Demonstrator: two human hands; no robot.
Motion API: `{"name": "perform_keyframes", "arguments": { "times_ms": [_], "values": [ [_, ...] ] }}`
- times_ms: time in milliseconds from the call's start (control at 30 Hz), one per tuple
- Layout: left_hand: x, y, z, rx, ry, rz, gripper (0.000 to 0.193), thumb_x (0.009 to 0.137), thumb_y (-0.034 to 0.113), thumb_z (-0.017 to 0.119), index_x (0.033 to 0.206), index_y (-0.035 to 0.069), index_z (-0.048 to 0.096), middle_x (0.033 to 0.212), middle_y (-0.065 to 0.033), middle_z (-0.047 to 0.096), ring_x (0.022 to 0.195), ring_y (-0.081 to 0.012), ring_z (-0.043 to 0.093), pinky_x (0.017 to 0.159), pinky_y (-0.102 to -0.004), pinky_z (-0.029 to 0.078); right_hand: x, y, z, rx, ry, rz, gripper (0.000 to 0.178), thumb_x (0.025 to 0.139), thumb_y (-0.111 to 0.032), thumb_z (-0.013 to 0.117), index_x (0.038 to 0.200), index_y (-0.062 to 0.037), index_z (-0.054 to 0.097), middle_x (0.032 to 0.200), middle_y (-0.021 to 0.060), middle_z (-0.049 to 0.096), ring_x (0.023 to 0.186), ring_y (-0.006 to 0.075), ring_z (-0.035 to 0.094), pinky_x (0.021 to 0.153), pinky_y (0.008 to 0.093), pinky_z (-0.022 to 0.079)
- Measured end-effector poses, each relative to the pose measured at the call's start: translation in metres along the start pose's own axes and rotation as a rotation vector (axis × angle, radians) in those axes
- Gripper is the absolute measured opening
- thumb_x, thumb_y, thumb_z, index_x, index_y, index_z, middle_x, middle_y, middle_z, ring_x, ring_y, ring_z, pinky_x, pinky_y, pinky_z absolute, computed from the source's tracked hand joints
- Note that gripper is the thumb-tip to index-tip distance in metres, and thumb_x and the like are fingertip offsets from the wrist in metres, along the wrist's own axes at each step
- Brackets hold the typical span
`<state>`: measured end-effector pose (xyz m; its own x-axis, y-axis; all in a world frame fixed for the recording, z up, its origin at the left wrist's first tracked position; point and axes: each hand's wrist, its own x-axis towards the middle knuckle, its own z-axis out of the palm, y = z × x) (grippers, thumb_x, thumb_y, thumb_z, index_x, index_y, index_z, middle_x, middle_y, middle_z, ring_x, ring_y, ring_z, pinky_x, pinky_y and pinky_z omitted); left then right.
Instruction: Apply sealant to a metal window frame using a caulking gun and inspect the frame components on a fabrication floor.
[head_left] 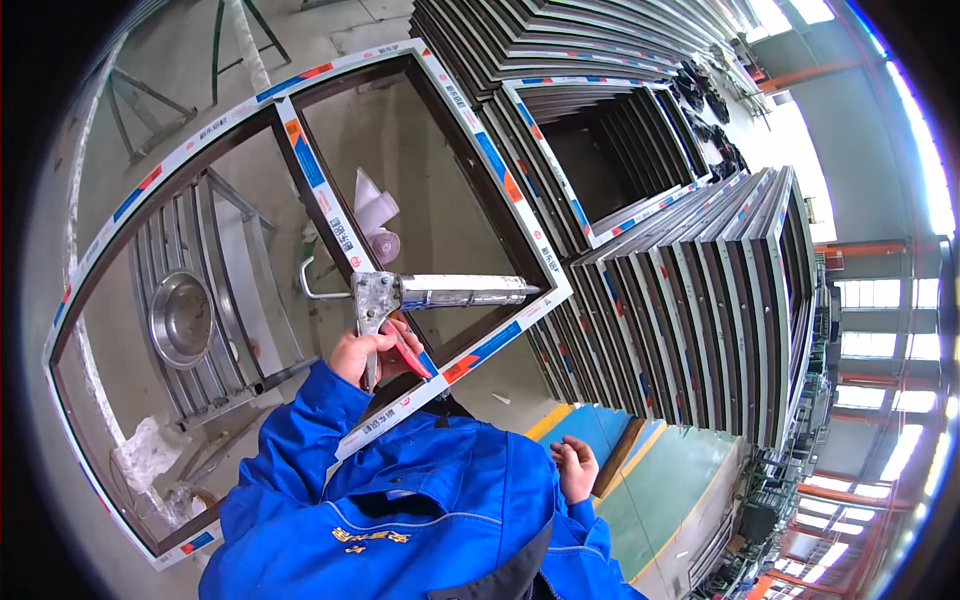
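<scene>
My left hand [358,356] is closed round the handle of a caulking gun [378,296], a worn metal tool with a red lever below its body. Its barrel lies level across the picture, and the nozzle points right into the inner corner of a large dark window frame [462,372]. White protective film with blue and orange patches covers the frame's faces, and a crossbar divides it. My right hand [575,468] hangs apart from the frame at my right side, its fingers loosely curled. Nothing shows in it.
Stacked window frames [690,310] stand close on the right, with more frames [560,40] behind. Through the frame's openings show a metal rack [215,290] with a steel bowl [182,318], crumpled plastic [150,455] and pinkish rolls [376,215]. A green floor area [670,490] lies to the right.
</scene>
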<state>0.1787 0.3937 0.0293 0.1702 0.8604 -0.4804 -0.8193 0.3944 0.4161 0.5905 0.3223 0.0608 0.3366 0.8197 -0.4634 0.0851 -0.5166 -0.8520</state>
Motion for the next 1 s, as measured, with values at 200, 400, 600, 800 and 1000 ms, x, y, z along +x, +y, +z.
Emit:
{"name": "perform_keyframes", "arguments": {
  "times_ms": [200,400,600,800,1000],
  "values": [
    [0.003,-0.003,-0.002,-0.006,0.016,-0.020,0.025,0.087,0.014,0.053,0.107,0.000,0.055,0.094,-0.0150,0.064,0.090,-0.0301,0.066,0.080,-0.0448,0.056,-0.010,-0.006,0.006,-0.082,0.013,0.044,0.021,0.090,-0.005,0.057,0.109,0.0058,0.059,0.093,0.0168,0.068,0.081,0.0196,0.067,0.075,0.0276,0.054],
    [0.008,-0.006,-0.006,0.003,0.042,0.005,0.023,0.089,0.016,0.053,0.103,-0.001,0.053,0.081,-0.0145,0.063,0.075,-0.0273,0.066,0.070,-0.0425,0.057,-0.010,0.000,0.003,-0.110,-0.002,0.027,0.020,0.091,-0.004,0.058,0.108,0.0068,0.059,0.094,0.0158,0.068,0.086,0.0204,0.067,0.081,0.0278,0.053],
    [0.011,-0.006,-0.007,-0.032,0.044,0.010,0.022,0.089,0.015,0.051,0.102,-0.002,0.052,0.078,-0.0145,0.062,0.069,-0.0264,0.065,0.065,-0.0418,0.057,-0.004,0.009,-0.001,-0.136,-0.043,0.029,0.020,0.091,-0.005,0.059,0.107,0.0063,0.061,0.094,0.0138,0.068,0.087,0.0182,0.066,0.080,0.0267,0.051],
    [0.010,-0.008,-0.005,-0.008,0.074,0.008,0.017,0.087,0.017,0.052,0.094,0.002,0.053,0.077,-0.0125,0.062,0.068,-0.0262,0.064,0.067,-0.0425,0.055,0.001,0.012,0.000,-0.202,-0.049,0.057,0.024,0.091,-0.008,0.058,0.110,0.0066,0.058,0.093,0.0144,0.068,0.082,0.0181,0.066,0.075,0.0265,0.052],
    [0.009,-0.009,-0.004,-0.018,0.096,0.016,0.016,0.087,0.017,0.052,0.092,0.002,0.052,0.075,-0.0127,0.061,0.067,-0.0256,0.064,0.064,-0.0407,0.055,0.001,0.006,0.003,-0.202,-0.061,0.073,0.025,0.091,-0.009,0.059,0.110,0.0065,0.058,0.093,0.0146,0.069,0.081,0.0170,0.065,0.075,0.0261,0.052]
  ]
}}
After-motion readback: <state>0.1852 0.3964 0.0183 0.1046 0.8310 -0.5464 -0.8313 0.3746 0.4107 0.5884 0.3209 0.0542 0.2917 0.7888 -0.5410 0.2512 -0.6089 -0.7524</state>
